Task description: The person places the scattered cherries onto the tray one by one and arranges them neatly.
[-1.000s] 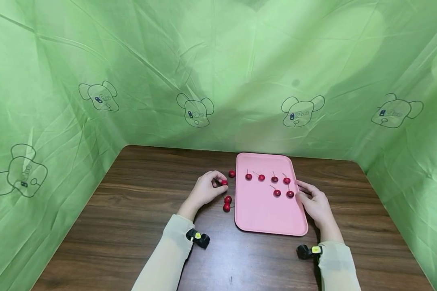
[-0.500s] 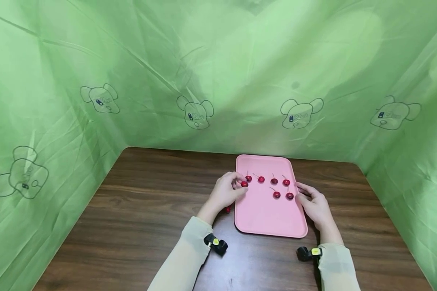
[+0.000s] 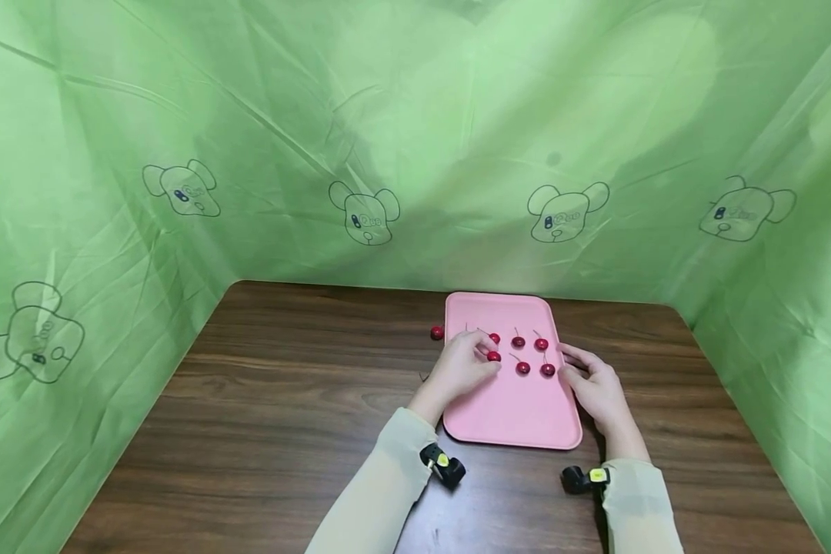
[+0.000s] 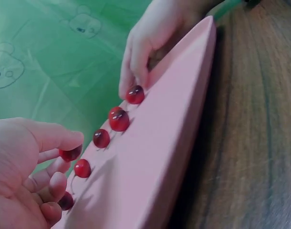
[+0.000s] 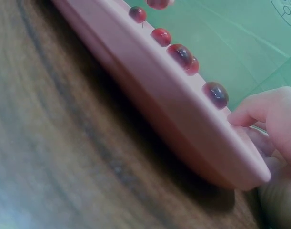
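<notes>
My left hand point(image 3: 462, 367) is over the left part of the pink tray point(image 3: 512, 419), pinching a red cherry point(image 3: 494, 357) between thumb and fingers. In the left wrist view that cherry point(image 4: 70, 153) shows just under a fingertip, above the tray's row. Several cherries with thin stems lie on the tray's middle and right, among them a dark one point(image 3: 518, 342) at the back and another point(image 3: 548, 370) by the right rim. My left hand hides part of the back-left tray. My right hand point(image 3: 595, 388) grips the right rim, thumb on the inside, fingers along the edge.
A loose cherry point(image 3: 437, 332) lies on the brown wood table point(image 3: 284, 415), left of the tray's back corner. A stem shows beside my left wrist, its cherry hidden. Green cloth point(image 3: 415, 154) with bear-face drawings stands around the table's back and sides.
My left hand has carried one cherry from the table rightward over the tray's left rim to the row's left end. My right hand has stayed on the right rim.
</notes>
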Action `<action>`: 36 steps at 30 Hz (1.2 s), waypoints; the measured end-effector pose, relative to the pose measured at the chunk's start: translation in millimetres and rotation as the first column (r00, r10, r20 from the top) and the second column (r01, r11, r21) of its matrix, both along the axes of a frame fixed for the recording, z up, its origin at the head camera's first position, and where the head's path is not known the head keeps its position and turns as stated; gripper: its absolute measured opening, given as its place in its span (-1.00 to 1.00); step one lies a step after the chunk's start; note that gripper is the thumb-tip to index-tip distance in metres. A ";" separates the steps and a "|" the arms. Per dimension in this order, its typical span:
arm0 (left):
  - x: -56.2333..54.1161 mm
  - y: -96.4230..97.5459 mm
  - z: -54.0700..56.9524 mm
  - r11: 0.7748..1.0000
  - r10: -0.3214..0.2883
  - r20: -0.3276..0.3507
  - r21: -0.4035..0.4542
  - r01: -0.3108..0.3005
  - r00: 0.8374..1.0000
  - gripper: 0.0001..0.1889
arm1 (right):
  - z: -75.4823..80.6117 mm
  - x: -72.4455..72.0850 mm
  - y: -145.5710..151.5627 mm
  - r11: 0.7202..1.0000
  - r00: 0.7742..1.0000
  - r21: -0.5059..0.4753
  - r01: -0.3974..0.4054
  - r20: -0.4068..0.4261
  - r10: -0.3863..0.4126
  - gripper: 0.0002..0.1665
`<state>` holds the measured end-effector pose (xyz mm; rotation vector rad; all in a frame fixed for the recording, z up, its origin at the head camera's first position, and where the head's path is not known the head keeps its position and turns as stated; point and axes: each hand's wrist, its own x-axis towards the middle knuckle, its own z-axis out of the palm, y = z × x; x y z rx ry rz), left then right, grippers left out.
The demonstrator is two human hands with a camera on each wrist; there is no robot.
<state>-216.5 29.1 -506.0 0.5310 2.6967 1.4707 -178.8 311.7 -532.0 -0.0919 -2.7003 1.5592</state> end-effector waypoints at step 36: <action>0.7 12.6 -10.0 0.984 0.034 0.000 -0.174 -0.033 0.999 -0.75 | -0.1 -1.1 -0.1 1.000 1.000 -0.012 -0.005 -0.002 0.005 -0.42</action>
